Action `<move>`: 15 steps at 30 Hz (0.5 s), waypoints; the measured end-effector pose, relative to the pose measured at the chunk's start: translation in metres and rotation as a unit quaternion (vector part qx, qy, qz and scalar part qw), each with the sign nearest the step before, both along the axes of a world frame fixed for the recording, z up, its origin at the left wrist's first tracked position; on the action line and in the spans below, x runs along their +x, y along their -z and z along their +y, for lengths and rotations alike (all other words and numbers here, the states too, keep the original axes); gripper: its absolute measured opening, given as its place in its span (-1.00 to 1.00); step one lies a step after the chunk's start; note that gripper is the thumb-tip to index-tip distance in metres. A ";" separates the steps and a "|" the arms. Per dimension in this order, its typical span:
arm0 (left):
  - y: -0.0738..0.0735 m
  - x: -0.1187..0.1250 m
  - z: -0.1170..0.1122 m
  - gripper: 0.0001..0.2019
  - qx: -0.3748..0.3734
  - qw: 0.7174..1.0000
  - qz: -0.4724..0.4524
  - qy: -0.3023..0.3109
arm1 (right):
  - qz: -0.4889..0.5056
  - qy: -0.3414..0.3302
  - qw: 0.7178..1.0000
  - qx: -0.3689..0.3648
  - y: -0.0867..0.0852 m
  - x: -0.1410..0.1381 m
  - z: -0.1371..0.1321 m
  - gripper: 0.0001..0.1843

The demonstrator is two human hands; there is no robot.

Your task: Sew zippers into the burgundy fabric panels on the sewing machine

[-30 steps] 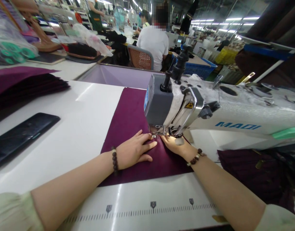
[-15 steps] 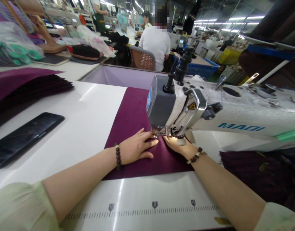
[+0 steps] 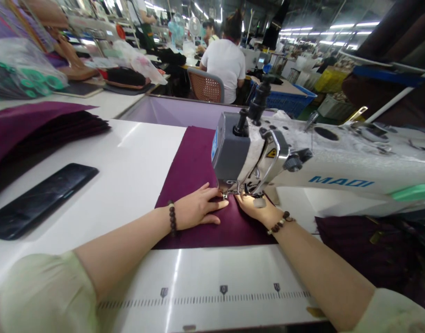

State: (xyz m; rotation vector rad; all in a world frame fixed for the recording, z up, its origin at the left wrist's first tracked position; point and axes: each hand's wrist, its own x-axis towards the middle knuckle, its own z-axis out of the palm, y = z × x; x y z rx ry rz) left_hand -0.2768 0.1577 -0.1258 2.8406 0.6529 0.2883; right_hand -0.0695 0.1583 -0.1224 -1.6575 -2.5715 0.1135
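Note:
A piece of dark purple fabric (image 3: 184,162) lies flat under the head of the sewing machine (image 3: 233,148). My left hand (image 3: 196,206) rests on it just left of the presser foot (image 3: 225,195), palm down with the fingers spread. On the other side, my right hand (image 3: 256,208) lies against the fabric, its fingertips close by the foot and partly hidden behind the machine's parts. The cloth puckers slightly between the two hands. Whether the right fingers pinch the cloth is not visible.
A black phone (image 3: 42,199) lies on the white table at left, below a stack of purple fabric pieces (image 3: 42,125). More dark purple cloth (image 3: 365,254) is heaped at right. A ruler scale (image 3: 205,299) runs along the front edge. A person in white (image 3: 222,64) sits ahead.
The fabric's near edge has shifted slightly away from me, toward the machine. Both hands stay beside the presser foot in nearly the same pose. The camera view has moved a little.

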 end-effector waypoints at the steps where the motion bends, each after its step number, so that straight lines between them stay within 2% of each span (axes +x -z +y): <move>1: -0.001 -0.002 0.002 -0.55 0.003 1.000 0.007 0.005 | -0.003 0.000 1.000 0.001 -0.002 0.001 -0.004 -0.71; 4: -0.005 -0.009 0.007 -0.66 0.014 0.999 0.041 -0.001 | -0.027 0.034 0.999 0.034 -0.008 0.002 -0.032 -0.72; 6: -0.010 -0.012 0.003 -0.71 0.021 0.997 0.064 -0.040 | -0.053 0.072 0.994 0.060 -0.011 -0.001 -0.061 -0.62; 8: -0.017 -0.011 -0.010 -0.71 0.014 0.994 0.067 -0.088 | -0.076 0.094 0.990 0.067 -0.012 -0.010 -0.092 -0.47; 11: -0.028 -0.001 -0.039 -0.73 -0.016 0.991 0.046 -0.124 | -0.082 0.089 0.992 0.047 -0.009 -0.024 -0.127 -0.41; 13: -0.033 0.007 -0.059 -0.56 -0.027 0.990 0.049 -0.126 | -0.062 0.083 0.994 0.035 -0.011 -0.024 -0.135 -0.45; 15: -0.038 0.014 -0.073 -0.34 -0.025 0.988 0.073 -0.130 | 0.000 0.061 0.998 0.003 -0.020 -0.009 -0.133 -0.56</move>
